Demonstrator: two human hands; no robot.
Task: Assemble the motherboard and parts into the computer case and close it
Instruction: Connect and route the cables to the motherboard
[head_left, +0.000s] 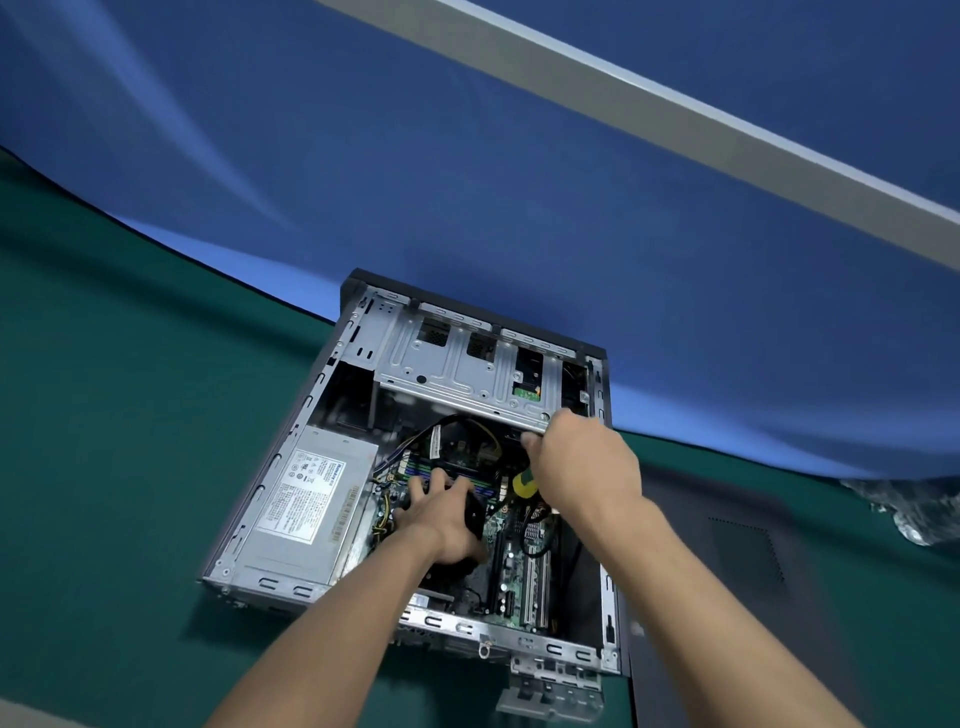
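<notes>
An open computer case (270, 493) lies on its side on the green table. The green motherboard (511, 566) sits inside it, beside the grey power supply (306, 506). My left hand (441, 514) rests with spread fingers on a black part over the board, near the memory slots. My right hand (582, 462) grips a screwdriver with a yellow and green handle (524, 484); its tip is hidden under the silver drive cage (457, 364). Black cables (441, 423) loop across the top of the board.
A dark side panel (727, 571) lies flat on the table right of the case. A loose metal bracket (550, 686) lies at the case's near corner. A crumpled clear bag (914, 514) sits at the far right. Blue cloth (467, 156) hangs behind.
</notes>
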